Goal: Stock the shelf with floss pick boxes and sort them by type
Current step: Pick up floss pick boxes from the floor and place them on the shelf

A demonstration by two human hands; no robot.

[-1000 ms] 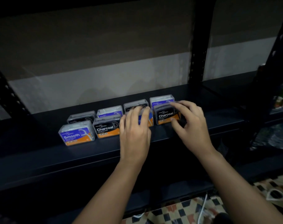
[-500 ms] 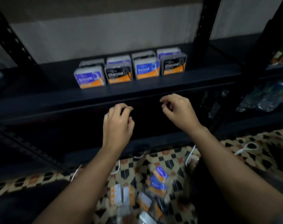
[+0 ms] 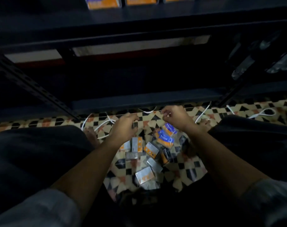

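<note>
Several floss pick boxes lie in a loose pile on the patterned floor between my knees. A blue and orange "Round" box sits at the pile's upper right, and a clear-lidded box lies nearest me. My left hand hovers over the pile's upper left with loosely curled fingers, holding nothing. My right hand hangs above the blue boxes, fingers also loosely curled and empty. Orange bottoms of the stocked boxes show on the shelf at the top edge.
A lower dark shelf board runs just beyond my hands. White cables trail on the tiled floor. A slanted black upright crosses at left. My dark-clad knees flank the pile. Wrapped bottles sit at right.
My view has tipped from the shelf down to the floor. Both hands have dropped from the shelf front to just above the pile of boxes.
</note>
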